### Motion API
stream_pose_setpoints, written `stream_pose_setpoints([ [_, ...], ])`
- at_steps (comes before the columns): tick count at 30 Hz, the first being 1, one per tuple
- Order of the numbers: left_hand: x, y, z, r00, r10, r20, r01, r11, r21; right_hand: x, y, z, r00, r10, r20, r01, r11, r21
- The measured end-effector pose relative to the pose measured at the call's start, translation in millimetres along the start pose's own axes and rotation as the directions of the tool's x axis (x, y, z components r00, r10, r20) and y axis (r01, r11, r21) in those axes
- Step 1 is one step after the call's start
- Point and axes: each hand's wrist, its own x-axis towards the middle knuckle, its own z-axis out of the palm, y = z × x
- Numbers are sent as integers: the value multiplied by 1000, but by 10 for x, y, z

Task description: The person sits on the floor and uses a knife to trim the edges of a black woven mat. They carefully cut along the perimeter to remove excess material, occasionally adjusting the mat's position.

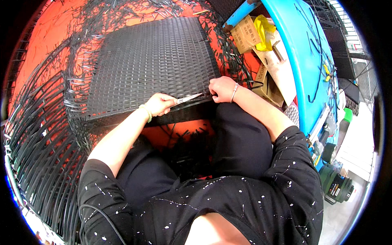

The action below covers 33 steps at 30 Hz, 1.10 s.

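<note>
In front of me lies a black woven wicker panel [155, 61], its near edge turned down over a dark side. My left hand [160, 105] is closed around a pair of slim silver scissors [188, 99], whose pointed blades reach right along the near edge of the weave. At the panel's near right corner my right hand [222, 89] is curled shut, fingers bent down against the edge. What it grips there is hidden by the fingers; a thin black strand may be in it.
Long black strips [45, 151] fan out at the left. Cut scraps [118, 16] litter the red floor [53, 28]. To the right stand cardboard boxes [245, 34], a yellow bag [264, 32], a blue table [304, 53] with tools, and a dark green cylindrical object [337, 185].
</note>
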Motion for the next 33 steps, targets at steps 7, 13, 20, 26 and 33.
stream_pose_setpoints([
  [7,-32,31,10,998,-26,-52,30,997,66,32,29,189,989,3,-149,23,985,174],
  [13,-24,-15,-33,999,-25,-32,24,999,-38,63,16,119,997,39,-74,-20,970,242],
  [20,19,16,-262,948,274,-159,-238,948,214,49,9,117,999,-4,-55,21,954,301],
  [26,46,-131,-232,935,323,-147,-275,921,274,144,-108,2,986,65,154,-78,994,80],
  [33,36,-141,-210,940,327,-97,-289,914,286,199,-165,-7,974,136,183,-100,976,-193],
])
